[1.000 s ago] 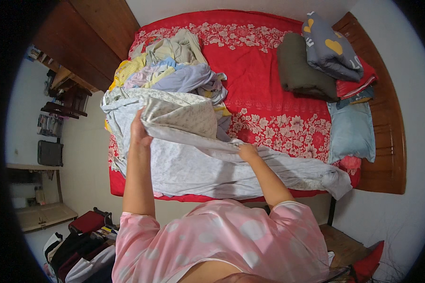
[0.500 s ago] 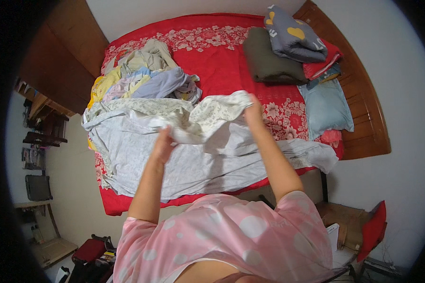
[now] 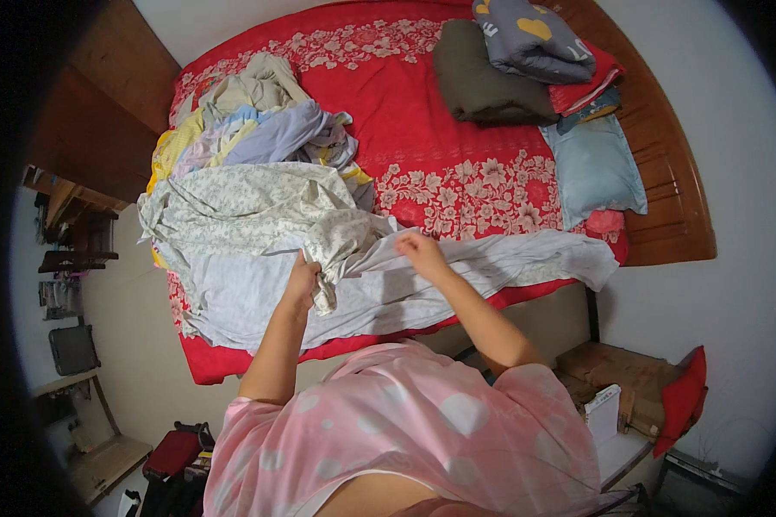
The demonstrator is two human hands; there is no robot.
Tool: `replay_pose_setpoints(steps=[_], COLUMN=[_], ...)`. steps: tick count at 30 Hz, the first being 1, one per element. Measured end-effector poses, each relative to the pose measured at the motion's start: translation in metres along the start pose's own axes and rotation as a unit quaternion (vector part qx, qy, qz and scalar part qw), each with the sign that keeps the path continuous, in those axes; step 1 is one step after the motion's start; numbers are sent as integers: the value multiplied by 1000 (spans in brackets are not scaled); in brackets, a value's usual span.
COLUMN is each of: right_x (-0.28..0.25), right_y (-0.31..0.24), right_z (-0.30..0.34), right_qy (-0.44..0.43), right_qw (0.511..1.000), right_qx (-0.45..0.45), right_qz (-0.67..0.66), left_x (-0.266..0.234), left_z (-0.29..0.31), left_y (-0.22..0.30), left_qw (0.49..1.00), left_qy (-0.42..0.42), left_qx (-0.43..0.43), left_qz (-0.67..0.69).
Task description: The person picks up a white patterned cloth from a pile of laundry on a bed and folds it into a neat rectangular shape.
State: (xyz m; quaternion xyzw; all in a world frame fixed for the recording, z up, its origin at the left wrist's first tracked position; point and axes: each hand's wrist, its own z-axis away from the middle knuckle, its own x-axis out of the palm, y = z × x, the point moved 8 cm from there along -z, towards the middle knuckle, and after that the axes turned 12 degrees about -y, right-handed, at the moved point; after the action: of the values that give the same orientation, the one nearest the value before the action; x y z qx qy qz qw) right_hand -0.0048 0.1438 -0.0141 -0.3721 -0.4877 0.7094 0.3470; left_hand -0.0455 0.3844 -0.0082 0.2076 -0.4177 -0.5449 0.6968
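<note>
A large pale cloth [image 3: 241, 207], like a bedsheet or cover, lies bunched along the near side of the bed, with a small grey-green leafy print on its upper layer and plainer whitish cloth [image 3: 526, 257] trailing right. My left hand [image 3: 302, 282] is closed on a gathered fold of the printed layer, whose corner hangs beside the fingers. To its right, my right hand [image 3: 421, 252] hovers over or touches the plain cloth with its fingers curled in. Whether any cloth is pinched there I cannot make out.
On the red flowered bedspread [image 3: 379, 112] a heap of crumpled clothes or linens [image 3: 276, 129] lies at left. A folded dark green quilt [image 3: 487, 82], a folded grey quilt [image 3: 535, 43] and a light blue pillow [image 3: 597, 172] sit by the wooden headboard [image 3: 668, 181].
The printed layer has dropped from its raised, stretched position and now lies folded leftward. My right hand has come down and left, nearer my left hand, which has lowered slightly.
</note>
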Motion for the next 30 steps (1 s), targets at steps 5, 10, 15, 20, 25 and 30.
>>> replay_pose_setpoints(steps=[5,10,15,20,25,30], right_x=[-9,25,-25,-142,-196,-180], right_y=[44,95,115,-25,-119,28], right_z=[-47,-57,-53,-21,80,173], right_qy=[-50,-184,-37,278,380,371], right_qw=[984,884,912,939,887,880], right_qx=[28,60,195,-33,-214,100], right_qz=[171,426,360,200,151,278], left_x=[-14,-33,-55,-47,3,12], left_z=[28,53,68,49,-1,-47], left_y=[8,13,15,7,7,-11], left_qw=[1000,995,990,986,991,988], left_qy=[22,35,71,80,14,2], left_qx=[16,75,80,87,80,82], left_qz=[16,59,90,116,111,132])
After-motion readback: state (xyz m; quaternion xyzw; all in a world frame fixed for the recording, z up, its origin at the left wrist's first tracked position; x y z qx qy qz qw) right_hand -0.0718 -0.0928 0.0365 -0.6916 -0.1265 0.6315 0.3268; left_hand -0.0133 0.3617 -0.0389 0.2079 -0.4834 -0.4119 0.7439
